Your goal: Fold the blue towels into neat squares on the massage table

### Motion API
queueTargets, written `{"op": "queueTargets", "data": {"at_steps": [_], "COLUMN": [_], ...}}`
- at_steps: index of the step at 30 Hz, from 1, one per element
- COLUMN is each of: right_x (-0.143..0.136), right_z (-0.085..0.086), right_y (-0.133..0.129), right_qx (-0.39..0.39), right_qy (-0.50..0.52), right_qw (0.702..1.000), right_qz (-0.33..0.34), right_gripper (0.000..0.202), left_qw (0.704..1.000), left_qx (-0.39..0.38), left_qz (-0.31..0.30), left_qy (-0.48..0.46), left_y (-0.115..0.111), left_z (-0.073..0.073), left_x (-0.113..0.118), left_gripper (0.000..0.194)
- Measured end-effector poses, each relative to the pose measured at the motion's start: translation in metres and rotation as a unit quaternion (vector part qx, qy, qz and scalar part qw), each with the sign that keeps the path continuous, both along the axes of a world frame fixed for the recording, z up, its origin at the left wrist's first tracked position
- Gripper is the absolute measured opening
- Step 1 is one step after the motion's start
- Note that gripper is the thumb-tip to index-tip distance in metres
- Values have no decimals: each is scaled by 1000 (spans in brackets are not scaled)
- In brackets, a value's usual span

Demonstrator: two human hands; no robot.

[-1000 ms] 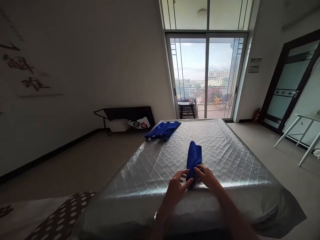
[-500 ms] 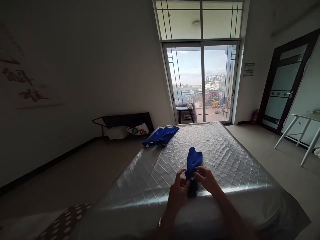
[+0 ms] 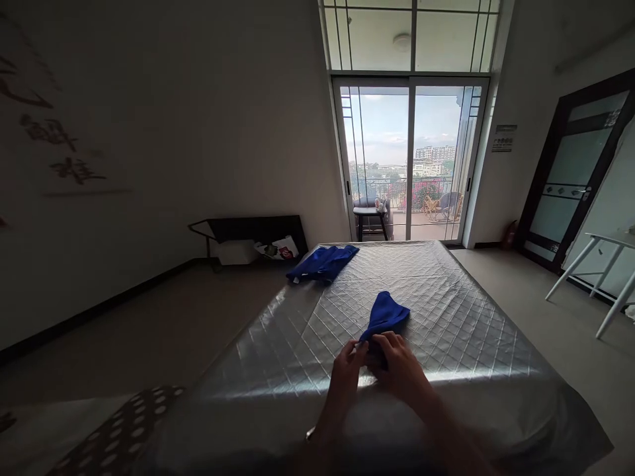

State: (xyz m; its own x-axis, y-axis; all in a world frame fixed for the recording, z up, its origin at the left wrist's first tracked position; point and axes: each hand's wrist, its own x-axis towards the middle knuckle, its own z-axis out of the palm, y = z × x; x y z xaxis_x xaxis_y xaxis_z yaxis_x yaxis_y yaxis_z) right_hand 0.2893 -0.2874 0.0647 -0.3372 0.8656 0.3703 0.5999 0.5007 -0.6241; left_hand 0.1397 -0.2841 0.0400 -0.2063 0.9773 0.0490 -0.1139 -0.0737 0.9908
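Note:
A small piece of blue cloth (image 3: 385, 313), spread wider at its far end, is over the near half of the quilted silver-grey bed cover (image 3: 436, 297). My left hand (image 3: 346, 365) pinches its near left edge between thumb and fingers. Across from it, my right hand (image 3: 401, 362) has its fingers bent over the near right part, which is dark and partly hidden under the hand. Farther off, at the left edge of the bed, lies a larger crumpled blue garment (image 3: 325, 264) with a small white tag.
A low black rack (image 3: 253, 230) with a white box and a printed bag stands left of the bed. Sliding glass doors (image 3: 411, 158) are beyond the far end. At the right are a white-legged table (image 3: 608, 254) and a dark-framed door (image 3: 578, 178). Brown polka-dot fabric (image 3: 119, 423) lies lower left.
The near end of the blue cloth is now gathered under both hands, and its far end has fanned out to the right. My right hand has closed over the cloth. The view has shifted slightly.

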Motion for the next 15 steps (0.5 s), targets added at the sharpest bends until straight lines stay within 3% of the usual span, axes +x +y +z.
{"op": "queueTargets", "data": {"at_steps": [9, 11, 15], "right_x": [9, 13, 19], "right_z": [6, 8, 11], "right_y": [3, 3, 4], "right_qx": [47, 86, 197], "right_qy": [-118, -114, -111], "right_qw": [986, 985, 974], "right_qz": [-111, -99, 3], "right_gripper": [58, 52, 42], "left_qw": [997, 992, 973], "left_qx": [19, 35, 98], "left_qz": [49, 90, 171], "left_qy": [57, 79, 116], "left_y": [0, 2, 2], "left_z": [6, 3, -3], "left_x": [-36, -45, -52], "left_gripper": [44, 44, 42]}}
